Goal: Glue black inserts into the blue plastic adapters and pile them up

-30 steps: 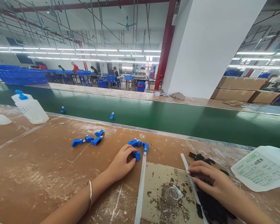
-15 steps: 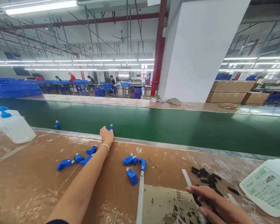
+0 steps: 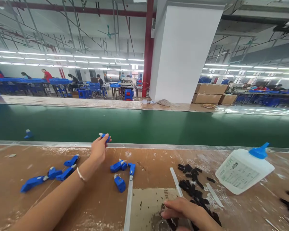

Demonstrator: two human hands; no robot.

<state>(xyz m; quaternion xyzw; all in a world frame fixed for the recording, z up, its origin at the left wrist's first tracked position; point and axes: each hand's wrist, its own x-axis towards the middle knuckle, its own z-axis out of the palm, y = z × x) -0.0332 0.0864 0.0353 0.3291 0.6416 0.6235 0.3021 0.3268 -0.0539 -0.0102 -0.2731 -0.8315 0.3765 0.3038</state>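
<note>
My left hand point(image 3: 98, 149) pinches a blue plastic piece point(image 3: 106, 138) with a whitish tip, held over the near edge of the green belt point(image 3: 144, 128). My right hand point(image 3: 185, 210) is low in view, fingers bent over a stained tan sheet point(image 3: 144, 199); a small black piece seems to be caught at its fingertips, mostly hidden. Beside that hand lies a heap of short black strips point(image 3: 192, 191). Between the hands, several similar blue pieces point(image 3: 119, 183) rest on the brown table point(image 3: 91, 205), and more blue pieces point(image 3: 33, 183) lie left of my left forearm.
A white bottle point(image 3: 240, 171) with a blue nozzle stands at the right. Another blue piece point(image 3: 28, 134) sits on the belt at the left. Pale tape strips point(image 3: 128, 205) flank the sheet. Cartons point(image 3: 209, 93) and a pillar point(image 3: 180, 54) are beyond the belt; people work far back.
My left hand has lifted the blue piece from the belt's edge. The right hand has moved left over the sheet. The view has turned right, bringing the whole bottle into sight.
</note>
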